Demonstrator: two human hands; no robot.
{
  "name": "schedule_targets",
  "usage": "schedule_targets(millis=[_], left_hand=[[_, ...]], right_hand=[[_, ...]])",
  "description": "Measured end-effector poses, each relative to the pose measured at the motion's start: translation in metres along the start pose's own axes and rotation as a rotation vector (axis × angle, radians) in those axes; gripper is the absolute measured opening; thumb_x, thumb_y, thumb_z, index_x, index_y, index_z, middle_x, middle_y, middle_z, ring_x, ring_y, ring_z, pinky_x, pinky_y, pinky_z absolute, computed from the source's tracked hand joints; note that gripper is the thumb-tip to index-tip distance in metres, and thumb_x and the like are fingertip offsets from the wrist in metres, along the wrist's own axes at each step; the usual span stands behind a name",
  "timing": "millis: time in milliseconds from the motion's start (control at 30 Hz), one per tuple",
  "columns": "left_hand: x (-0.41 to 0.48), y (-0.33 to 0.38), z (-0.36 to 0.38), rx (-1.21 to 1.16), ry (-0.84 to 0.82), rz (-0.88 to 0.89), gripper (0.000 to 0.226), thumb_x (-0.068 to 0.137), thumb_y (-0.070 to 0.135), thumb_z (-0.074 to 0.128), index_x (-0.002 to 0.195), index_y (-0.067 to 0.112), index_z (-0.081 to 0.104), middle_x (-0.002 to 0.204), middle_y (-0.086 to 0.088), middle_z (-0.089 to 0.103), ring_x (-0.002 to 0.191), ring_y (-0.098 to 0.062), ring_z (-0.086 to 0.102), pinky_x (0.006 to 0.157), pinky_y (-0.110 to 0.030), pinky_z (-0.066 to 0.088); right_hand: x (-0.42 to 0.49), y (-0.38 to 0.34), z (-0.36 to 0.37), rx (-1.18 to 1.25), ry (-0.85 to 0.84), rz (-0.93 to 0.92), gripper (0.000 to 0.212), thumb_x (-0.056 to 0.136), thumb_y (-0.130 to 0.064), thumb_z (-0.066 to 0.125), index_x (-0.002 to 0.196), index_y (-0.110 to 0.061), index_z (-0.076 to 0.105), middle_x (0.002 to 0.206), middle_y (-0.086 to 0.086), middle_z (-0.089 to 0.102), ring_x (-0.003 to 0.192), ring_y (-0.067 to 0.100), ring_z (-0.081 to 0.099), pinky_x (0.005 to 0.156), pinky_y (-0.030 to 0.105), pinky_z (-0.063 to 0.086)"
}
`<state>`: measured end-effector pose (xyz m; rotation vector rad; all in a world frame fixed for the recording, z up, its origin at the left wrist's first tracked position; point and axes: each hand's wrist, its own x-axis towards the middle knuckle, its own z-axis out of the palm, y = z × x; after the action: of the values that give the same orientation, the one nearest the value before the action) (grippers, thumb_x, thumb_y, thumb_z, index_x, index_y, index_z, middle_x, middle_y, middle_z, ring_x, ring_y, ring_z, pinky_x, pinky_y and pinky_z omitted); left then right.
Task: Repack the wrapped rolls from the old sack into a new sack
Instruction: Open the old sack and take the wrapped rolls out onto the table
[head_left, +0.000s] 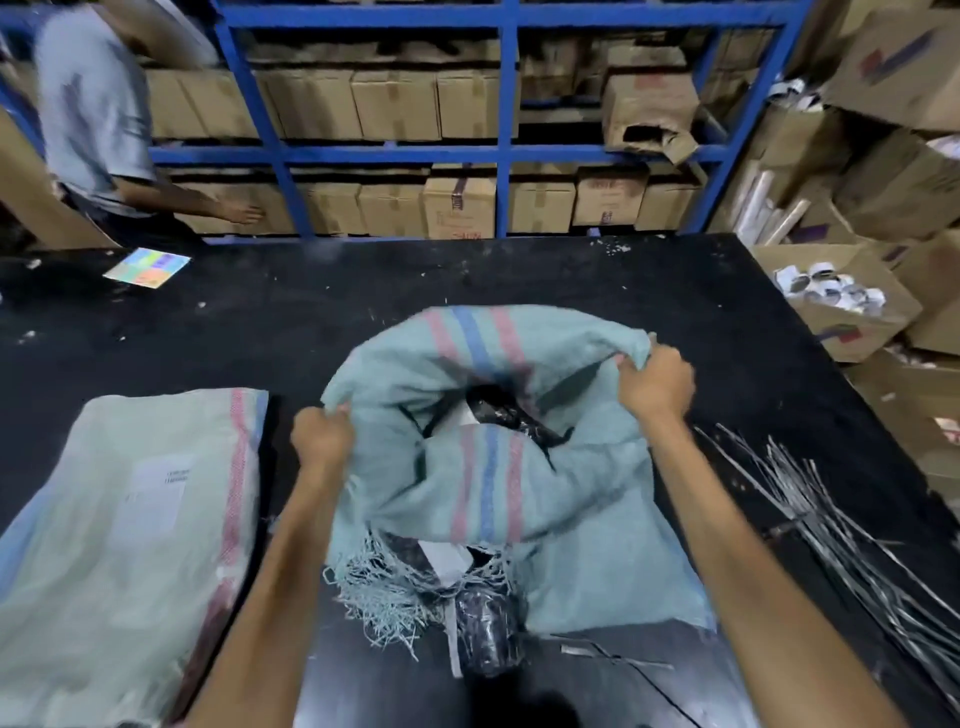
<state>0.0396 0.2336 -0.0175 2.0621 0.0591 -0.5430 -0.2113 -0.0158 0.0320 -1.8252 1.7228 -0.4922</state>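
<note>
Woven sack (571, 493), rim clenched by left hand (322, 436) at nine o'clock and right hand (657, 384) at three, should be pulled open evenly.

A blue metal rack (363, 154) of brown cardboard boxes (395, 104) spans the top of the frame. A black worktable (675, 312) fills the middle. Cartons (904, 182) pile up at right; a person (88, 114) in grey stands upper left.

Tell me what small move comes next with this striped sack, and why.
Probably pull the mouth of the striped sack wider: the left hand and right hand each grip its rim, and a black wrapped roll shows inside the narrow opening.
</note>
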Motion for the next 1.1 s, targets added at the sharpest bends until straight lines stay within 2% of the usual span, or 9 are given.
schedule_targets(millis=[67, 133, 267, 400, 600, 767, 933, 1033, 1100], left_hand=[[0.001, 0.015, 0.023, -0.505, -0.246, -0.278, 0.041, 0.102, 0.025, 0.048, 0.128, -0.006, 0.056, 0.106, -0.014, 0.062, 0.101, -0.032, 0.063, 0.078, -0.034, 0.057], [0.006, 0.020, 0.018, -0.700, -0.291, -0.359, 0.031, 0.105, 0.020, 0.038, 0.116, 0.003, 0.061, 0.097, -0.005, 0.061, 0.105, -0.023, 0.058, 0.087, -0.032, 0.049], [0.059, 0.016, -0.048, -0.513, -0.322, -0.275, 0.027, 0.101, 0.012, 0.036, 0.103, 0.009, 0.063, 0.067, -0.003, 0.070, 0.068, -0.019, 0.066, 0.067, -0.025, 0.053], [0.075, 0.022, -0.090, -0.394, -0.514, -0.334, 0.013, 0.078, 0.021, 0.068, 0.085, 0.012, 0.074, 0.100, -0.010, 0.070, 0.084, -0.026, 0.068, 0.077, -0.039, 0.058], [0.072, 0.042, -0.085, 0.015, -0.495, 0.090, 0.059, 0.066, 0.033, 0.086, 0.115, 0.002, 0.072, 0.114, -0.012, 0.073, 0.106, -0.029, 0.069, 0.094, -0.038, 0.053], [0.063, 0.009, -0.054, 0.483, -0.018, 0.195, 0.041, 0.071, 0.036, 0.088, 0.066, 0.007, 0.060, 0.070, -0.010, 0.054, 0.068, -0.023, 0.053, 0.064, -0.031, 0.038], [0.046, -0.011, -0.026, 0.009, 0.037, 0.048, 0.019, 0.096, 0.015, 0.060, 0.079, 0.009, 0.053, 0.084, -0.011, 0.055, 0.088, -0.024, 0.053, 0.075, -0.033, 0.041], [0.039, -0.010, -0.012, -0.328, -0.170, -0.147, 0.011, 0.100, 0.014, 0.043, 0.105, 0.013, 0.052, 0.108, -0.010, 0.059, 0.090, -0.026, 0.059, 0.086, -0.037, 0.050], [0.052, -0.021, -0.025, -0.353, -0.263, -0.172, 0.019, 0.097, 0.025, 0.041, 0.094, 0.013, 0.056, 0.098, -0.005, 0.063, 0.087, -0.025, 0.061, 0.085, -0.037, 0.049]], right_hand=[[0.001, -0.013, 0.024, 0.392, -0.203, 0.145, 0.030, 0.088, -0.023, 0.063, 0.112, -0.006, 0.062, 0.106, 0.017, 0.067, 0.091, 0.036, 0.066, 0.076, 0.040, 0.054], [0.012, -0.007, 0.026, 0.554, -0.471, 0.203, 0.017, 0.087, -0.013, 0.059, 0.104, -0.008, 0.060, 0.097, 0.014, 0.064, 0.075, 0.025, 0.063, 0.068, 0.031, 0.054], [0.050, 0.004, -0.014, 0.558, -0.774, 0.258, 0.007, 0.093, -0.011, 0.060, 0.090, -0.016, 0.064, 0.069, -0.007, 0.070, 0.056, 0.001, 0.066, 0.060, 0.017, 0.055], [0.089, 0.032, -0.036, 0.783, -1.041, 0.421, 0.072, 0.050, -0.026, 0.098, 0.113, -0.006, 0.069, 0.106, 0.014, 0.074, 0.099, 0.027, 0.070, 0.105, 0.042, 0.049], [0.079, 0.017, -0.018, 0.257, -0.697, -0.002, 0.087, 0.049, -0.028, 0.101, 0.123, -0.017, 0.058, 0.117, 0.008, 0.068, 0.105, 0.019, 0.067, 0.093, 0.038, 0.056], [0.058, 0.023, 0.005, -0.177, -0.132, -0.259, 0.041, 0.065, -0.043, 0.090, 0.093, -0.021, 0.068, 0.096, 0.007, 0.069, 0.102, 0.029, 0.062, 0.083, 0.034, 0.046], [0.042, 0.030, 0.027, 0.155, -0.113, -0.027, 0.007, 0.084, -0.015, 0.070, 0.088, -0.017, 0.076, 0.100, 0.016, 0.073, 0.098, 0.034, 0.068, 0.086, 0.042, 0.057], [0.045, 0.034, 0.039, 0.390, -0.329, 0.188, 0.008, 0.090, -0.009, 0.061, 0.087, -0.010, 0.068, 0.101, 0.017, 0.067, 0.084, 0.029, 0.065, 0.076, 0.037, 0.054], [0.051, 0.045, 0.033, 0.252, -0.498, 0.213, 0.010, 0.094, -0.010, 0.060, 0.094, -0.004, 0.068, 0.102, 0.015, 0.065, 0.088, 0.025, 0.060, 0.082, 0.037, 0.052]])
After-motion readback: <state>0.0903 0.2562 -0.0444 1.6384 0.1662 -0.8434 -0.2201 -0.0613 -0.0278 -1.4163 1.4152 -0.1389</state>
